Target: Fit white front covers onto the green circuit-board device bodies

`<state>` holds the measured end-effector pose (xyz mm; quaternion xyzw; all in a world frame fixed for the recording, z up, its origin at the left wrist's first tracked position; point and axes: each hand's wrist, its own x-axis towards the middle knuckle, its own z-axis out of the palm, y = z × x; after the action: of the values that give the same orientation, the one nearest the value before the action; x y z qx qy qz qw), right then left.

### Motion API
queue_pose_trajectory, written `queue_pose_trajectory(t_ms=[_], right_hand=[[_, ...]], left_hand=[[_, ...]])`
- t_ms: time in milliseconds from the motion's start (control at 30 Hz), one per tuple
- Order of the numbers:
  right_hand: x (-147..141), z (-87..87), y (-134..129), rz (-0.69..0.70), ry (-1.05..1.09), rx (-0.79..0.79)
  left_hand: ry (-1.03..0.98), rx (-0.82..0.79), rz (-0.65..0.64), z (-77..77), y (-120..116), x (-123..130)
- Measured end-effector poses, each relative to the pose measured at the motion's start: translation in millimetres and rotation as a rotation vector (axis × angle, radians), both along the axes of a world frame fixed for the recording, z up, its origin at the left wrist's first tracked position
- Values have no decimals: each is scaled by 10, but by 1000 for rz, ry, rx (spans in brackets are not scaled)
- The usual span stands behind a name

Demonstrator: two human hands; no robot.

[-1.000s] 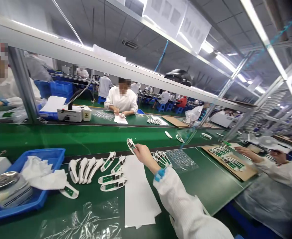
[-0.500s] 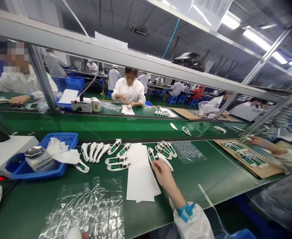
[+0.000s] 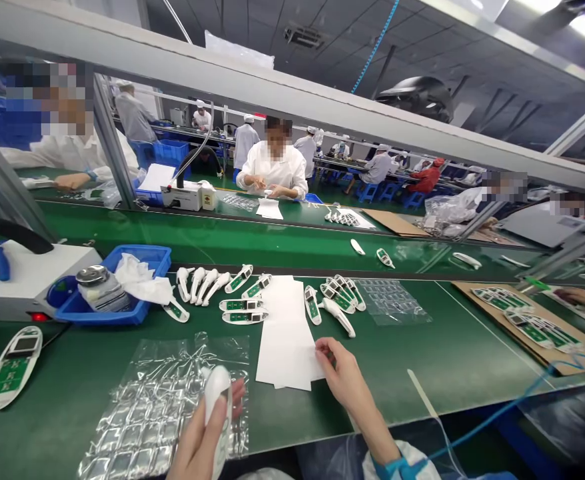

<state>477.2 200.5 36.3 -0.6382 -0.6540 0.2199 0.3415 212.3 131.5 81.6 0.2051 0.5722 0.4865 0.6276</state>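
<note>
My left hand (image 3: 203,437) is wrapped round a white handheld housing (image 3: 217,393) above a clear blister sheet (image 3: 142,407). My right hand (image 3: 340,367), with a blue wrist strap, has bent fingers at the right edge of the white paper sheets (image 3: 285,340); whether its fingertips hold anything is too small to tell. Beyond it lie an open housing with a green board (image 3: 312,305) and a closed white housing (image 3: 339,316). More open housings (image 3: 245,317) rest left of the paper, beside several closed white ones (image 3: 207,287).
A blue tray (image 3: 107,317) holds a jar and crumpled tissue. One large-looking open housing (image 3: 13,369) lies far left. Cardboard (image 3: 502,320) with boards is at right, near a co-worker's hand (image 3: 582,299). A metal frame (image 3: 292,90) crosses above the bench.
My right hand has drawn back from the open housing to the paper's edge. My left hand has risen into view with the white housing. The view has shifted.
</note>
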Motion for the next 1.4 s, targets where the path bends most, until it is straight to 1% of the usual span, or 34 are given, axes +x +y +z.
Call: queue_pose_trajectory(t_ms=[67,133,233,300,367,500,567,700,767,833,1000,1133,1233,1333,1400], right_hand=[[35,-87,-130,-45,-22,0],[21,-168,-239,-76,-15,37],[-54,-230,-335,-50,42,59],[-92,-229,-349,-13,86,52],[-89,-208,-322,14,123,46],[5,-159,-167,63,169,24],[47,-145,-69,96,168,18],[87,-132,81,200,143,-1],[107,-120,121,256,133,-22],[124,-94,146,288,131,-41],[74,-25,179,260,154,-84],[61,-58,189,216,208,-52],[136,-35,158,144,286,-25],[105,130,30,98,365,-11],[-61,288,-108,134,455,-31]], left_hand=[[84,38,-121,-26,173,138],[167,94,-239,-80,334,273],[184,139,-314,-164,464,432],[169,142,-324,-187,458,488],[162,142,-318,-174,406,505],[170,98,-246,-116,307,487],[156,93,-232,-127,299,494],[80,125,-319,-255,352,563],[69,144,-368,-325,381,603],[67,155,-388,-369,393,631],[42,150,-367,-391,376,651],[72,181,-370,-407,393,657],[93,187,-360,-367,398,645],[67,194,-346,-256,353,601],[0,170,-343,-178,296,557]])
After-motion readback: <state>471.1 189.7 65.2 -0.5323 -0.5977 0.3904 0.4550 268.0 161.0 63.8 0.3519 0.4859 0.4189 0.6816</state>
